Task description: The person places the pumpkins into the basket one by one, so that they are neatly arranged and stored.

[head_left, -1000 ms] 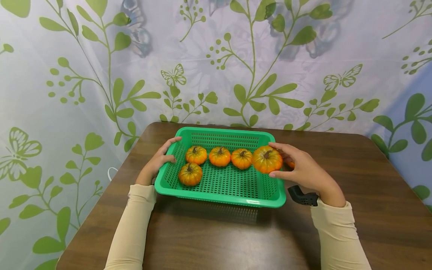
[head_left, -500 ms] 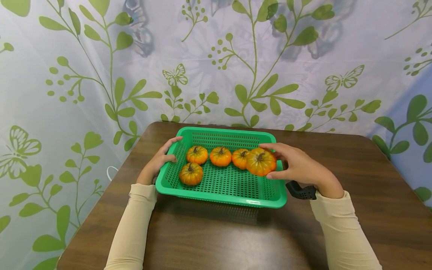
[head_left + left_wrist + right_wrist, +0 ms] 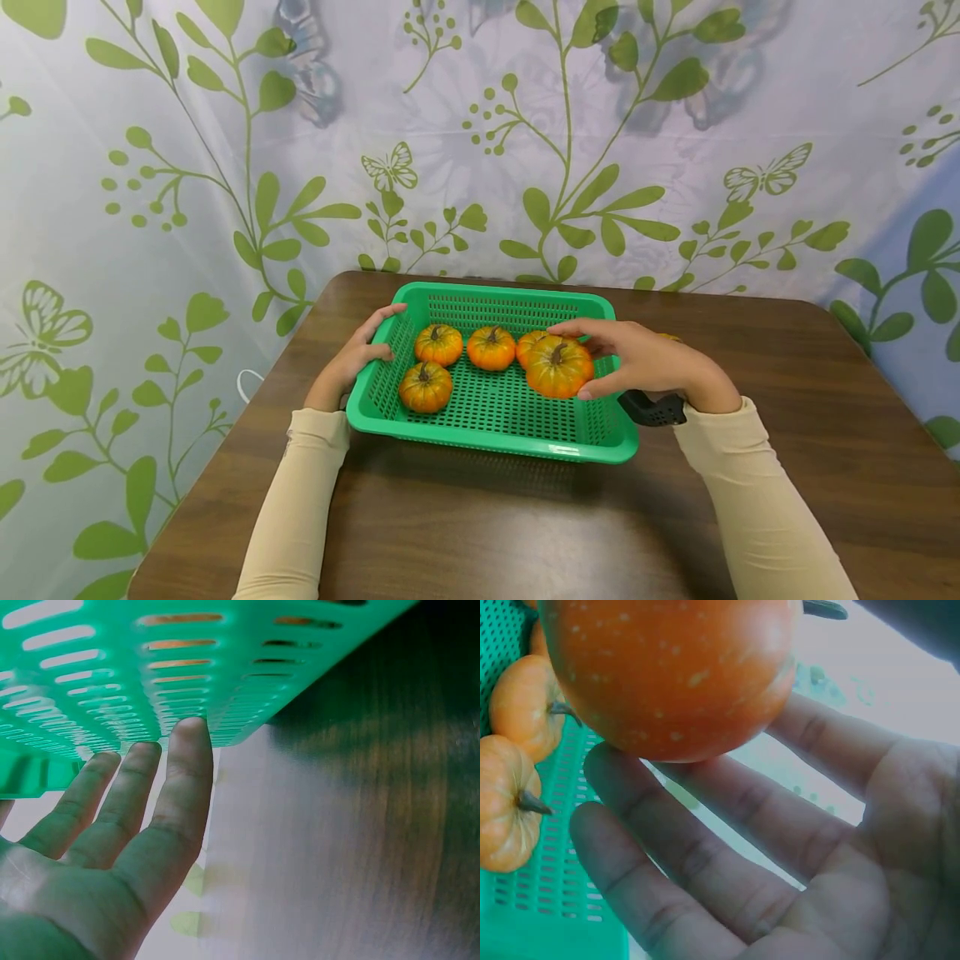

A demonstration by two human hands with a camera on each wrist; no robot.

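My right hand (image 3: 641,358) holds an orange-and-green pumpkin (image 3: 557,368) between thumb and fingers, above the right part of a green perforated basket (image 3: 487,435). In the right wrist view the pumpkin's orange side (image 3: 675,682) rests against the fingertips. Inside the basket, three small pumpkins are in full sight: one at the back left (image 3: 438,344), one at the back middle (image 3: 491,348) and one at the front left (image 3: 425,387). The held pumpkin partly covers another pumpkin (image 3: 527,344). My left hand (image 3: 348,362) grips the basket's left rim; its fingers touch the outer wall in the left wrist view.
The basket stands on a brown wooden table (image 3: 480,533). Behind it hangs a leaf-patterned curtain (image 3: 450,167). Something yellowish (image 3: 670,337) peeks out behind my right hand, mostly hidden. A black wrist mount (image 3: 654,409) sits below that hand.
My right hand has carried the pumpkin leftward and slightly nearer, from the basket's right rim to over its inside. The left hand and the basket stay in place.
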